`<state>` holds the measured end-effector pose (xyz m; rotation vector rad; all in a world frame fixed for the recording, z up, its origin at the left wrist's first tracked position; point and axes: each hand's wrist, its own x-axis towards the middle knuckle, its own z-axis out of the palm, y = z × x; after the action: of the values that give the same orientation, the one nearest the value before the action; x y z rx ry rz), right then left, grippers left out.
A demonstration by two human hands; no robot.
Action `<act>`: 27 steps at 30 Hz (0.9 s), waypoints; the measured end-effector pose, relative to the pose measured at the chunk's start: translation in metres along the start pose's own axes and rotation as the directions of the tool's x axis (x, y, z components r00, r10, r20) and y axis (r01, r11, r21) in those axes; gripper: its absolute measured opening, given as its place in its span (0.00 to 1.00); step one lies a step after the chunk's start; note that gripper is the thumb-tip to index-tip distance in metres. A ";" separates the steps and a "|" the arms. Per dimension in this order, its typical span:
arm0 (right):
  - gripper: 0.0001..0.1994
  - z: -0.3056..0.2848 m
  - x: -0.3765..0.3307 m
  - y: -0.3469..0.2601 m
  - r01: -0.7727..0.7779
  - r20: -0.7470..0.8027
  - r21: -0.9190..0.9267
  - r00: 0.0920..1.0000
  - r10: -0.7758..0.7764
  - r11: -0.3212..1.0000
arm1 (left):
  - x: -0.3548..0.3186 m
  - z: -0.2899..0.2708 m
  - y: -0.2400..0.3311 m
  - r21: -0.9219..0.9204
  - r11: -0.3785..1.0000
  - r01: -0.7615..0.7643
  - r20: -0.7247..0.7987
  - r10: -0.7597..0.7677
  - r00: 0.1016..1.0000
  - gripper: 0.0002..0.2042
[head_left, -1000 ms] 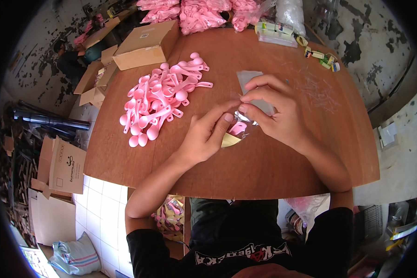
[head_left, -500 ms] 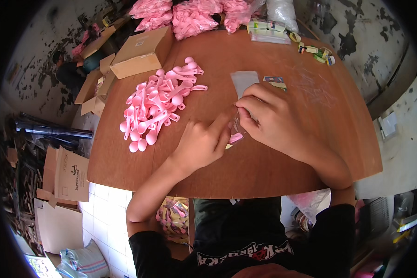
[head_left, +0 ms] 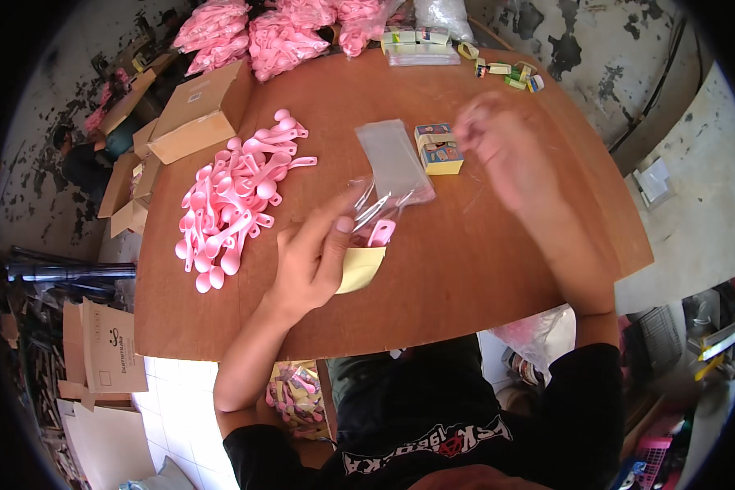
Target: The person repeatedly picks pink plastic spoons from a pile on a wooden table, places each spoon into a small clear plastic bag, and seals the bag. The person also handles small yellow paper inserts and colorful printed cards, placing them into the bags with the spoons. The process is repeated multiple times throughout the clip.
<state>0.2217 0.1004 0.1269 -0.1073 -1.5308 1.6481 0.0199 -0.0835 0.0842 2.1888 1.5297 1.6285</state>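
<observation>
My left hand (head_left: 306, 257) is closed on a clear plastic bag (head_left: 371, 198), its thumb and fingers at the bag's side. Inside the bag lie a pink measuring spoon (head_left: 381, 232), mostly hidden, and a pale yellow card (head_left: 360, 269). My right hand (head_left: 498, 151) is raised over the table, smeared by motion, so its fingers cannot be read. Beside it sits a banded stack of printed cards (head_left: 440, 163). A stack of flat clear bags (head_left: 394, 155) lies between the two hands. To the left of my left hand spreads a heap of pink spoons (head_left: 229, 196).
An upright cardboard box (head_left: 200, 114) stands at the table's far left. Along the back are bags of pink spoons (head_left: 290, 45), a pack of clear sleeves (head_left: 420, 54) and small card bundles (head_left: 510, 75). Below the near edge is a box of packed spoons (head_left: 298, 400). A person crouches far left.
My hands have parted: the right has lifted off the bag and moved right, while the left keeps the bag and turns its yellow card into view. The whole view has shifted.
</observation>
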 end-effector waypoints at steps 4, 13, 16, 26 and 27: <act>0.08 -0.113 0.032 -0.027 -0.123 0.325 0.211 0.944 0.049 0.970 | -0.005 0.002 -0.005 -0.191 0.969 0.157 -0.021 -0.164 0.986 0.18; 0.16 -0.061 -0.001 0.017 -0.109 -0.060 -0.798 0.993 0.101 0.593 | -0.009 0.005 -0.009 -0.346 0.888 0.305 0.056 -0.304 0.951 0.19; 0.14 0.025 -0.014 0.007 -0.282 0.246 -0.490 0.863 0.442 0.824 | -0.014 0.003 -0.010 -0.357 0.904 0.234 -0.034 -0.263 0.964 0.20; 0.04 0.087 0.015 -0.014 0.579 0.498 -0.665 0.815 -0.297 0.472 | -0.003 0.003 -0.016 -0.429 0.903 -0.033 -0.170 -0.045 0.984 0.44; 0.04 0.086 0.016 -0.012 0.579 0.504 -0.666 0.814 -0.288 0.471 | -0.005 0.004 -0.016 -0.434 0.900 -0.033 -0.179 -0.050 0.983 0.44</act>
<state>0.1674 0.0424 0.1660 0.0959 -2.2436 0.4510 0.0125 -0.0766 0.0702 1.8319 1.0587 1.9860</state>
